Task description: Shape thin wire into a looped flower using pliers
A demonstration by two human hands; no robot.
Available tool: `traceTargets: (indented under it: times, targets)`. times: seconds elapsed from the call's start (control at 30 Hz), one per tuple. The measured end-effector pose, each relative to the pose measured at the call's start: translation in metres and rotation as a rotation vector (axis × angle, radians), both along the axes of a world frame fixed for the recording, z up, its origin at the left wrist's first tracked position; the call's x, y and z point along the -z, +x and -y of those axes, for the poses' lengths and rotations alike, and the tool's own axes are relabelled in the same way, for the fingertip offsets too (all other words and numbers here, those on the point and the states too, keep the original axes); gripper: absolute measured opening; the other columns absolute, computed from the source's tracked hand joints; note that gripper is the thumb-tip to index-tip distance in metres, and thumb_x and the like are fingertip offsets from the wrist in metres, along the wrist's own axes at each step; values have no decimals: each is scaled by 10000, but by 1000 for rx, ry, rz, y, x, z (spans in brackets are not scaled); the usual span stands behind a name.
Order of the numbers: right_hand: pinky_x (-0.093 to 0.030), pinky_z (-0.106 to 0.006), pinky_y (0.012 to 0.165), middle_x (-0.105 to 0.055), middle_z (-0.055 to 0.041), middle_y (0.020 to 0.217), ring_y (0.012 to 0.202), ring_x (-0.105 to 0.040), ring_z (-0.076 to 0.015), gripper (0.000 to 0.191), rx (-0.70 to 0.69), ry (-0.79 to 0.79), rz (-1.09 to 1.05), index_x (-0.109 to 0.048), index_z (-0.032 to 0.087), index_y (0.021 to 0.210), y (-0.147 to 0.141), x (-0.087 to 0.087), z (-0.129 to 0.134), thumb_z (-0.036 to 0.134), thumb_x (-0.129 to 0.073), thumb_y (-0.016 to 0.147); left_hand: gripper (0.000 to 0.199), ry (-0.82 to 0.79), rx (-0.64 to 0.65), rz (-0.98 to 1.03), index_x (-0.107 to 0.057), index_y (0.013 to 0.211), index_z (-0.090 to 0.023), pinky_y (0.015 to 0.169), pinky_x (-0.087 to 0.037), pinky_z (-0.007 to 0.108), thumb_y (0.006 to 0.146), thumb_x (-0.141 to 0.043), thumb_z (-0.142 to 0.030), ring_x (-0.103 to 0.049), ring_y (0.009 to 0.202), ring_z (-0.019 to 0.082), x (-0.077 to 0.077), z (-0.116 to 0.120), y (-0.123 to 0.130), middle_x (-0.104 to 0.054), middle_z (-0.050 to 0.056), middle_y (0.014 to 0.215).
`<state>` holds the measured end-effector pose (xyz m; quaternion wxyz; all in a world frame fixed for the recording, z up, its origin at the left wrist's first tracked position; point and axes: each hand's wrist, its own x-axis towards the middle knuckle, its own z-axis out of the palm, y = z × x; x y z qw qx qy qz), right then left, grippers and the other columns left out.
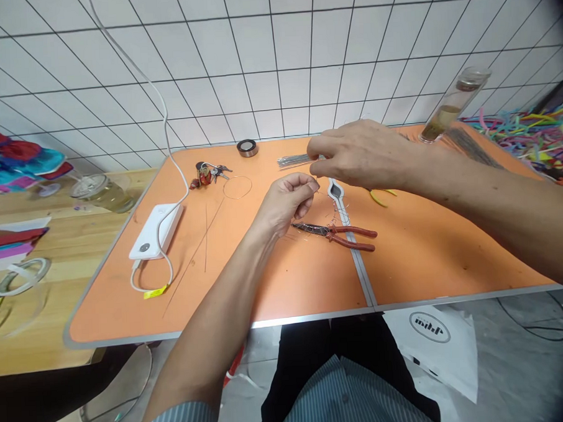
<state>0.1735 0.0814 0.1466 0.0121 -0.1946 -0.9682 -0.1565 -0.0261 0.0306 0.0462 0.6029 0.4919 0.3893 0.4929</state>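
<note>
My left hand (290,201) is closed in a pinch above the middle of the orange table; what its fingertips hold is too small to make out. Just above and to its right, my right hand (353,152) curls its fingers down, thumb near the left fingertips; its grip is partly hidden. Red-handled pliers (352,233) lie beneath, their jaws beside my left wrist. Behind the hands rests a bundle of thin metal wires (291,161), partly covered by the right hand. Fine wire scraps (340,214) are scattered near the pliers.
On the orange table (285,292) are a white power bank (156,231) with a cable, keys (209,174), a tape roll (247,148), a wire loop (237,187) and yellow-handled tool (378,197). A glass bottle (454,104) and colourful strips (530,138) stand right.
</note>
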Motion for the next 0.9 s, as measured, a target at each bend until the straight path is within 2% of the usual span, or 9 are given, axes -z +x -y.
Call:
traceTargets:
  times: [0.13, 0.3, 0.67, 0.9]
  targets:
    - [-258, -359, 697, -678, -93, 1116, 847, -513, -191, 266, 57, 99, 51, -731, 166, 1065, -2, 1, 5, 100, -474, 1051, 192, 9, -8, 13, -658, 819, -187, 428, -272, 211, 814, -807, -308, -438, 426, 54, -1, 0, 0, -565, -53, 590]
    - [-236, -354, 683, -691, -92, 1115, 866, -521, -193, 319, 49, 159, 84, -734, 165, 1034, -2, 3, 8, 19, -451, 1009, 174, 18, -26, 20, -667, 815, -179, 422, -272, 211, 814, -798, -294, -439, 420, 55, -2, 1, 2, -565, -52, 580]
    - [-170, -373, 660, -680, -91, 1032, 846, -489, -197, 319, 103, 155, 32, -732, 163, 988, -6, 8, 11, 62, -432, 1028, 178, 6, -78, 17, -667, 812, -182, 424, -269, 208, 795, -795, -305, -434, 415, 50, 0, 1, 6, -571, -56, 575]
    - [-163, -370, 650, -692, -102, 1024, 828, -499, -205, 356, 189, 182, -21, -751, 163, 1055, -10, 14, 15, 92, -403, 1041, 158, 24, -124, 46, -654, 789, -178, 424, -273, 211, 811, -776, -276, -430, 413, 50, -1, 1, 6, -567, -56, 568]
